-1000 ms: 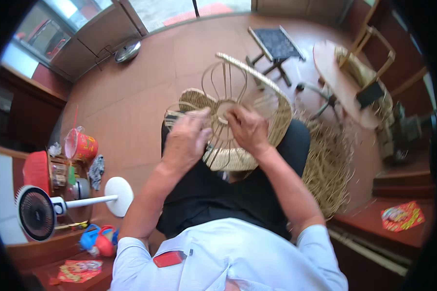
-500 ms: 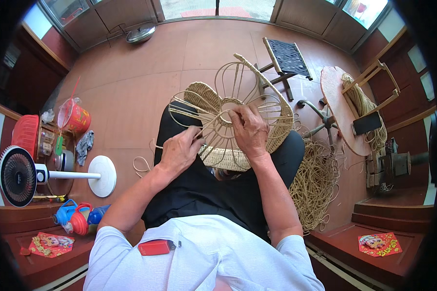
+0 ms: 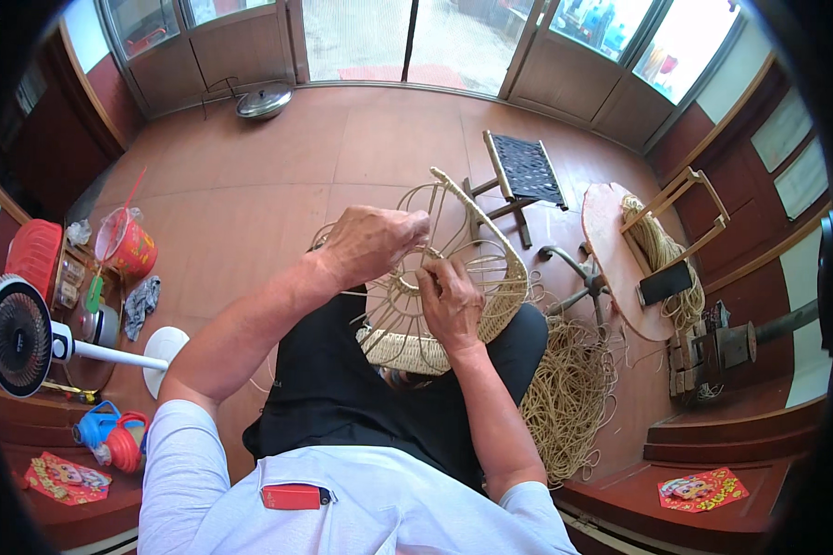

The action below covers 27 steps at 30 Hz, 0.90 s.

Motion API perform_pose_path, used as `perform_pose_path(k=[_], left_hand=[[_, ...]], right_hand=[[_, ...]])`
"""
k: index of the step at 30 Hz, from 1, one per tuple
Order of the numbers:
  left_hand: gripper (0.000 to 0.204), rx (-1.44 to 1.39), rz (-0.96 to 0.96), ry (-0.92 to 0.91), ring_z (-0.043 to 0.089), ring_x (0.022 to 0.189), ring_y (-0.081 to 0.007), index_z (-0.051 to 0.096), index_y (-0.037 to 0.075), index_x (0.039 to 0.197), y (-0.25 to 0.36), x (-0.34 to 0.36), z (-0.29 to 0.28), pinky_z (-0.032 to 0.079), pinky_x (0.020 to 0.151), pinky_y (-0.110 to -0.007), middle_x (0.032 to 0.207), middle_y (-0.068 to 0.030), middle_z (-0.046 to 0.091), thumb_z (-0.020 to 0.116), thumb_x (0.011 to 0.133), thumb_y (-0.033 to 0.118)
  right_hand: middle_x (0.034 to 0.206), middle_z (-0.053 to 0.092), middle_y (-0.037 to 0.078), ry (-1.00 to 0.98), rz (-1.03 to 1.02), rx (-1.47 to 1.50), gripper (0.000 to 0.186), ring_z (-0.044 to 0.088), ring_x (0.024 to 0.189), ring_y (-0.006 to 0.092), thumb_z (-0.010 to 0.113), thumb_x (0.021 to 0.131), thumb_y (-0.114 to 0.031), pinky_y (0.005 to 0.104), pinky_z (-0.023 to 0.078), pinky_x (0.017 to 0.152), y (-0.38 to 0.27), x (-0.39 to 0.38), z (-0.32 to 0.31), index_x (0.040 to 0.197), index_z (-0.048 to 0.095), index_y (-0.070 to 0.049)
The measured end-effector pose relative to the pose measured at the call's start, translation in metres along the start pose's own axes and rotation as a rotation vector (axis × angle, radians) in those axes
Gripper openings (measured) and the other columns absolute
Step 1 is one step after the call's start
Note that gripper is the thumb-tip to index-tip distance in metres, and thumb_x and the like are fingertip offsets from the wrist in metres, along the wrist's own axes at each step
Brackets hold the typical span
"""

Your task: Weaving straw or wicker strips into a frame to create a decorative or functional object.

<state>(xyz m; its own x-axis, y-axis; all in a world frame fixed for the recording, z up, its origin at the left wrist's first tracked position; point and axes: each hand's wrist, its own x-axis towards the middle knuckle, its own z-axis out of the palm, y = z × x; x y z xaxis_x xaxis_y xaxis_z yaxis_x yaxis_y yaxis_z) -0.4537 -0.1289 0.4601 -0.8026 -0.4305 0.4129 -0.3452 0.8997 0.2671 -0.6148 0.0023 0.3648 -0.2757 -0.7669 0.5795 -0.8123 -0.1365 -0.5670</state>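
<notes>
A partly woven piece of tan cord rests on my lap, with thin loops fanning out from a small central ring. A thick wrapped edge runs up its right side, and dense weaving fills its near and right parts. Above the far left side of the ring hangs my left hand, its fingers pressed together; what they hold is hidden. My right hand is at the ring's right side, thumb and fingers closed on strands of the piece. My left forearm and hand cover much of its left part.
To the right lies a heap of loose cord, beside a round board carrying more cord and a dark phone. A folding stool stands ahead. At left are a white fan, a red bucket and a jug.
My left hand has risen away from the left strands, up and right over the piece. My right hand stays by the ring. The whole view has tilted up, showing more of the doors.
</notes>
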Motion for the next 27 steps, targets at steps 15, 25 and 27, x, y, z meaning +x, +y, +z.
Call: perform_pose_path(k=[15,25,27], left_hand=[[0.012,-0.084,-0.007,0.377,0.076,0.086,-0.0345,0.074,0.011,0.107,-0.022,0.060,0.024,0.060,0.073,-0.045,0.099,-0.0081,0.076,0.077,0.104,0.023],[0.016,-0.066,-0.015,0.355,0.074,0.081,-0.0358,0.071,0.010,0.103,-0.020,0.064,0.015,0.058,0.070,-0.047,0.091,-0.0111,0.073,0.077,0.103,0.024],[0.016,-0.079,-0.004,0.354,0.074,0.080,-0.0360,0.071,0.010,0.102,-0.020,0.064,0.013,0.057,0.070,-0.047,0.090,-0.0113,0.073,0.077,0.104,0.024]], right_hand=[[0.091,0.072,0.014,0.028,0.008,0.065,0.024,0.076,0.081,0.0346,0.084,0.098,-0.017,0.0462,0.058,0.071,0.005,0.000,0.004,0.106,0.064,-0.007],[0.109,0.072,0.017,0.225,-0.090,-0.071,0.021,0.072,0.106,0.0406,0.081,0.098,-0.010,0.0494,0.059,0.090,0.002,0.012,-0.031,0.115,0.068,-0.006],[0.109,0.073,0.016,0.272,-0.009,-0.075,0.017,0.072,0.108,0.0391,0.080,0.098,-0.009,0.0503,0.057,0.094,0.007,0.019,-0.042,0.111,0.069,-0.006]])
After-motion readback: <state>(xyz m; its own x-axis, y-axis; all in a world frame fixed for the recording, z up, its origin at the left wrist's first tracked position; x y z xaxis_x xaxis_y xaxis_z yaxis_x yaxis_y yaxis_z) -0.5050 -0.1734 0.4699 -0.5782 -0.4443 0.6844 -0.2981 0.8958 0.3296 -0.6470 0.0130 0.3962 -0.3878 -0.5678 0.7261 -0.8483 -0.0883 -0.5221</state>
